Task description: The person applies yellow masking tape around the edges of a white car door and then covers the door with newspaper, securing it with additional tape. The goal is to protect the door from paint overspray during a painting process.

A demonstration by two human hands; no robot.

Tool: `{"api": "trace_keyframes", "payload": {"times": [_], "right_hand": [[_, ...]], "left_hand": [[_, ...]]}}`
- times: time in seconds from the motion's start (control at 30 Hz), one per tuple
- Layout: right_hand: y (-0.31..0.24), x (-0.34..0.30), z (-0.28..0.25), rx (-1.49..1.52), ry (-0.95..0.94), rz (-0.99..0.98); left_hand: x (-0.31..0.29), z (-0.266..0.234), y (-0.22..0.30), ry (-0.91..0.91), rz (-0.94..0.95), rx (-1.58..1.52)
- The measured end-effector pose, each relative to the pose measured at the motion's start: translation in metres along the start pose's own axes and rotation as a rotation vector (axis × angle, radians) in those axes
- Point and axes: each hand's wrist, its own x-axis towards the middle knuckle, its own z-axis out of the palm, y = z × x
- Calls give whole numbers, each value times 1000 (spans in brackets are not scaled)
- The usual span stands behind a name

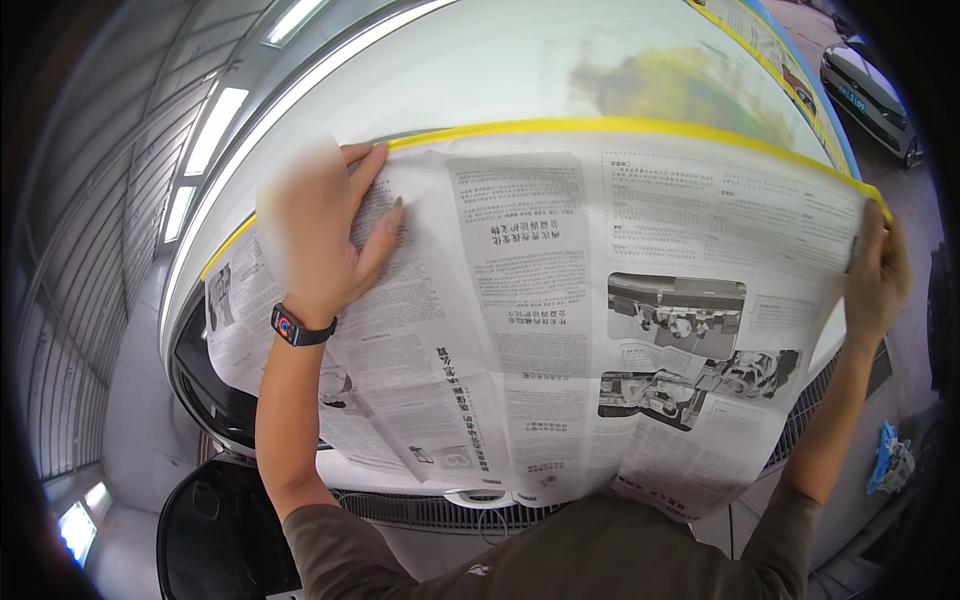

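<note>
Our left hand (330, 240), spread wide, meets yellow strip tape (620, 125) edging grey-white printed newspaper (540, 300); right hand (875, 280) grips its corner; glossy white panel (460, 70) beyond; left fingers partly blurred

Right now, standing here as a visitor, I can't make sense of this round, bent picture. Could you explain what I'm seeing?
There's no robot here, just a person working with bare hands. A wide fisheye camera on the person's head looks down, which is why straight edges curve near the rim.

The big printed page is a newspaper sheet, with yellow tape along its far edge. The left hand, partly blurred, lies over that edge with the thumb spread; a dark watch is on its wrist. The right hand grips the sheet's right corner.

Beyond the tape is a pale, glossy panel, apparently a vehicle's bodywork. Another car stands at upper right.
</note>
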Motion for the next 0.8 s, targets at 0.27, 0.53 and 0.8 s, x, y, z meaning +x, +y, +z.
{"api": "trace_keyframes", "payload": {"times": [0.27, 0.53, 0.8], "right_hand": [[1, 22, -56, -566, 192, -761], [-19, 4, 29, -381, -235, 78], [-27, -49, 34, -390, -224, 60]], "left_hand": [[-21, 5, -21, 42, 18, 36], [4, 10, -5, 11, 30, -29], [28, 12, 22, -21, 161, 36]]}}
